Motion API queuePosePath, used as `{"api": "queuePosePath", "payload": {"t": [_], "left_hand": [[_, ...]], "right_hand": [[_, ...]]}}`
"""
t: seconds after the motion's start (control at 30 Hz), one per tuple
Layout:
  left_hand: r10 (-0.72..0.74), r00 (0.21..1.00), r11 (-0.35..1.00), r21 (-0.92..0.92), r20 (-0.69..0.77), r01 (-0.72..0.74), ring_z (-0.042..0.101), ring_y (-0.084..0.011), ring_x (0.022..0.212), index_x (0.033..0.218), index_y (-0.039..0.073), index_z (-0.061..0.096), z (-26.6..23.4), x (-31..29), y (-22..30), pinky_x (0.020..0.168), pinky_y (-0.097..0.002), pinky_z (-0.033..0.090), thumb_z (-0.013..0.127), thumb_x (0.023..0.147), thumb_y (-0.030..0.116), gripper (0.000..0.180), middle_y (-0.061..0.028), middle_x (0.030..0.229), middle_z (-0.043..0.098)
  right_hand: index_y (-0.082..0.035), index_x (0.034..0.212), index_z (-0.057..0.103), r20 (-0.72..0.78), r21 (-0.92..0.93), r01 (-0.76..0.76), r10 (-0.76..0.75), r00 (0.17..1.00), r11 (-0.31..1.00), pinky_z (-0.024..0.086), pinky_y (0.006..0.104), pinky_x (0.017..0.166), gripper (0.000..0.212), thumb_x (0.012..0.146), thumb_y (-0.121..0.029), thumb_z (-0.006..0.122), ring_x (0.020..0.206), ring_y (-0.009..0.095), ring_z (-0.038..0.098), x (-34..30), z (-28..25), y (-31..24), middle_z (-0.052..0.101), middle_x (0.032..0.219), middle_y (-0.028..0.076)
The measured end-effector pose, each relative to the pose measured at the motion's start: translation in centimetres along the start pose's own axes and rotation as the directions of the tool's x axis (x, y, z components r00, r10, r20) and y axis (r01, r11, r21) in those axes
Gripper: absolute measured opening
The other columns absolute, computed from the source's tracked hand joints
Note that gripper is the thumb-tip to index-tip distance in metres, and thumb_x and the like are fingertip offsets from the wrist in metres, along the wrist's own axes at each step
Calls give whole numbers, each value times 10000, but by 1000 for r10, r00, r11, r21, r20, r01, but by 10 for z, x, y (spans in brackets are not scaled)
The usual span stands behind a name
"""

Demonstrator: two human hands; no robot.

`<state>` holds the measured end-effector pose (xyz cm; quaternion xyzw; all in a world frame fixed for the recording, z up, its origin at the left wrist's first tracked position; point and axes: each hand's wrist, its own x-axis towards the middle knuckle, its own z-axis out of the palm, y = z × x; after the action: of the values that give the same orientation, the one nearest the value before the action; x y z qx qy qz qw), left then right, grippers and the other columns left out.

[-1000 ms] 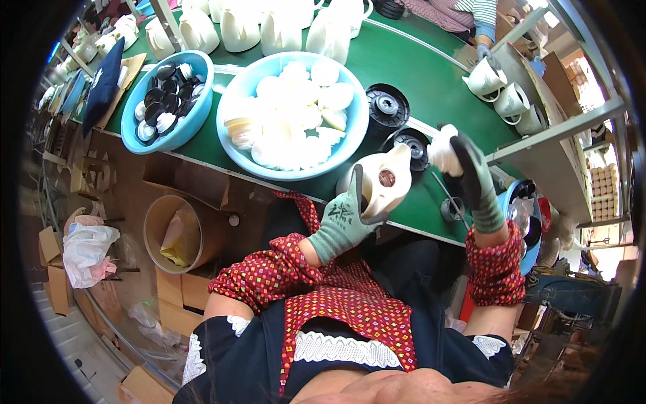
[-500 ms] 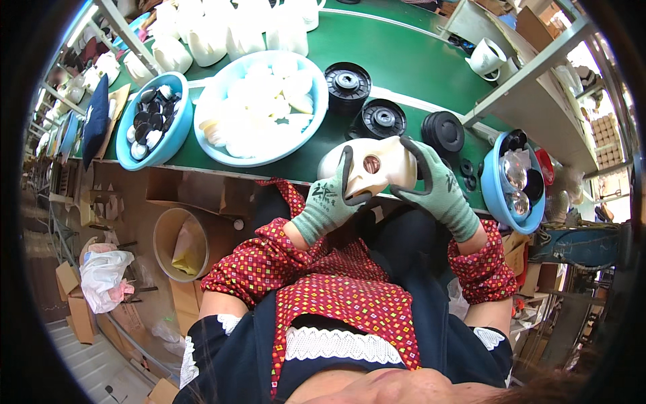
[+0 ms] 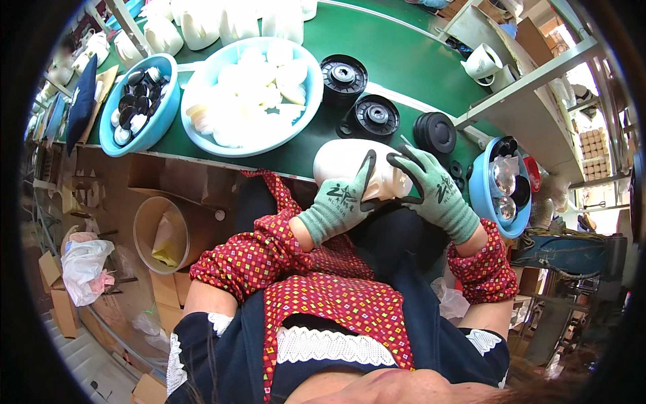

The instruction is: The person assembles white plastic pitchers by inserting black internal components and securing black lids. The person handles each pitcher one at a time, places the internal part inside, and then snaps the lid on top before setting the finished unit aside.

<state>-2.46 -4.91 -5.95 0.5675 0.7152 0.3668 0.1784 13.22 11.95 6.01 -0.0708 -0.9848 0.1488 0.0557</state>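
Note:
A glossy white jug body [image 3: 340, 160] is held at the near edge of the green bench, lying on its side between both palms. My left hand [image 3: 344, 200], in a green knitted glove with dark fingertips, grips its near left side. On the right end, my gloved right hand [image 3: 436, 190] has its fingers over the top and its thumb below. The jug body's opening is turned out of sight. Just beyond it are black round bases [image 3: 377, 116], with a taller stack of black bases [image 3: 344, 75] behind them. Black discs [image 3: 435, 132] lie beyond my right hand.
A large blue basin [image 3: 202, 140] holds white plastic parts; a smaller blue basin [image 3: 151, 137] holds black and white caps. On the right, another blue basin [image 3: 480, 192] contains shiny domes. White jugs [image 3: 239, 23] line the back. Below left stands a bin [image 3: 145, 239].
Both hands have rolled the jug body, so the round hole that faced up is now hidden and a smooth side shows. My right fingers have shifted over its end.

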Motion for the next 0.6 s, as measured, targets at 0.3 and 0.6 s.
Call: {"api": "queuePosePath", "payload": {"t": [0.3,0.6], "left_hand": [[12,999,999,51,31,-13,770,-386,909,1672,-51,237,9,10,10,805,-467,598,830,847,371,1101,-300,1290,694],[-9,999,997,76,45,5,768,-397,825,1671,-36,264,10,14,9,769,-468,603,815,879,403,1060,-308,1184,722]], "right_hand": [[-118,1567,517,34,-65,22,-20,999,998,478,508,1132,967,699,-205,934,1368,410,548,-4,0,16,533,1506,204],[-68,1621,399,11,-117,-55,56,998,992,502,495,1093,1079,739,-363,946,1324,442,598,-7,0,7,506,1555,263]]}}
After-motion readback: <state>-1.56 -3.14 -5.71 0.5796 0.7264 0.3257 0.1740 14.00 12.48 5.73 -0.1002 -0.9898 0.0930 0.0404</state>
